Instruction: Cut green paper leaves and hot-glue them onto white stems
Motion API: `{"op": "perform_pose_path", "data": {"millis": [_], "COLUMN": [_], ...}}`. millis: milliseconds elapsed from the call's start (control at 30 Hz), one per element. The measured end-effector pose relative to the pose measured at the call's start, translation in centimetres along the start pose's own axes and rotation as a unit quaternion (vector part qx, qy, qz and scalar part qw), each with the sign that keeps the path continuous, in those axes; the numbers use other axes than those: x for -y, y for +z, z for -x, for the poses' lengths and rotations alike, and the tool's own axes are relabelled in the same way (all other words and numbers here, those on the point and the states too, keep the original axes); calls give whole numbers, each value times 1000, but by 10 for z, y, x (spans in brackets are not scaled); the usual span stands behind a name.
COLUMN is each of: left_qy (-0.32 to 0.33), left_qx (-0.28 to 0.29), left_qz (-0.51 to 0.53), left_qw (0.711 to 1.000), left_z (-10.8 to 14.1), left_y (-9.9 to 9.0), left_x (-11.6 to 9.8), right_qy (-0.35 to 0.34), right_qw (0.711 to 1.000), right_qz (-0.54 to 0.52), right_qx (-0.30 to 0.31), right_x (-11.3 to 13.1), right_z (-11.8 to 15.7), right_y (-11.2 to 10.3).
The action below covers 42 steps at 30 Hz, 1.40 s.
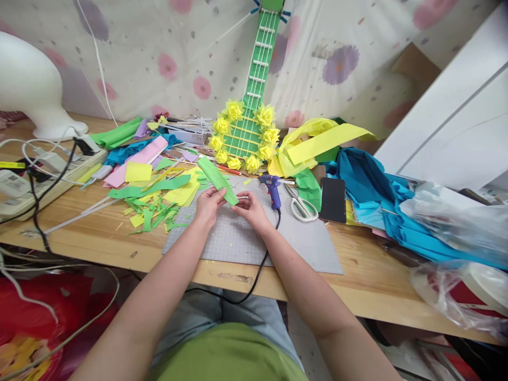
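A folded strip of green crepe paper [214, 177] is held slantwise above the grey cutting mat [305, 248]. My left hand [209, 205] grips its lower left edge between thumb and fingers. At the strip's lower right end, my right hand [251, 210] pinches the corner. Just right of my hands a purple glue gun [272, 190] rests on the mat, with white-handled scissors [305, 209] beside it. Behind them stands a green paper guitar [240, 136] ringed with yellow paper flowers [265, 115].
Green and yellow paper scraps [154, 211] are piled on the left. A phone [333, 200] and blue crepe paper [365, 177] lie to the right. The glue gun's black cord [260, 272] hangs over the table's front edge. A power strip [59, 180] with tangled cables sits far left.
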<state>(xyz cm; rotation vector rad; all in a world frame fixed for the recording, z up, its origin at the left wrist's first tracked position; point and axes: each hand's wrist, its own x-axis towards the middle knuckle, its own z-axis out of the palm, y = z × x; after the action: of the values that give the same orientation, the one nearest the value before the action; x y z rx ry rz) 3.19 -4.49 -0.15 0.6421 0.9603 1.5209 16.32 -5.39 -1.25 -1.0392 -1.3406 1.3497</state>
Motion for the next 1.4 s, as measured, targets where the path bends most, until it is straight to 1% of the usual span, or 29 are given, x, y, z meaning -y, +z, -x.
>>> {"op": "perform_pose_path", "data": {"millis": [67,200,267,333,400,467,667,800,933,1000,1067,1200,1267,1333,1400], "left_qy": [1,-11,-22,-43,-67,-79,-41,-36,-12,-1,-4,-31,-27,-20,-23], "left_qx": [-2,12,27,50,75,81,35,18,7,14,32,61,64,63,63], "left_qz": [7,2,-4,-10,-15,-16,14,18,0,-11,-25,-45,-47,-53,-65], "left_qw": [1000,1000,999,998,995,993,998,999,1000,1000,999,997,996,996,996], "left_z": [0,0,1,3,4,3,1,2,2,2,3,3,2,0,0], "left_y": [0,1,2,3,3,2,0,2,3,3,3,1,0,-2,-3], "left_x": [0,-1,-2,-2,-3,-2,-4,-6,-4,-2,-1,-1,-3,-3,-4], "right_qy": [-7,-12,-16,-18,-16,-9,15,30,15,0,-6,18,38,50,43], "right_qw": [1000,999,998,997,999,999,1000,999,998,998,998,999,999,997,995], "right_qz": [-4,9,27,32,20,10,14,24,33,39,48,38,21,17,25], "right_qx": [-3,-45,-61,-61,-48,-31,-7,13,45,44,30,8,23,59,86], "right_x": [0,-3,-4,-4,-3,-1,-1,-4,-5,-5,-6,-5,-2,3,8], "right_z": [-1,-4,-5,-5,-5,-4,-5,-6,-4,-4,-4,-4,-1,2,3], "right_y": [1,2,1,0,0,0,0,0,1,2,3,3,2,-1,-5]}}
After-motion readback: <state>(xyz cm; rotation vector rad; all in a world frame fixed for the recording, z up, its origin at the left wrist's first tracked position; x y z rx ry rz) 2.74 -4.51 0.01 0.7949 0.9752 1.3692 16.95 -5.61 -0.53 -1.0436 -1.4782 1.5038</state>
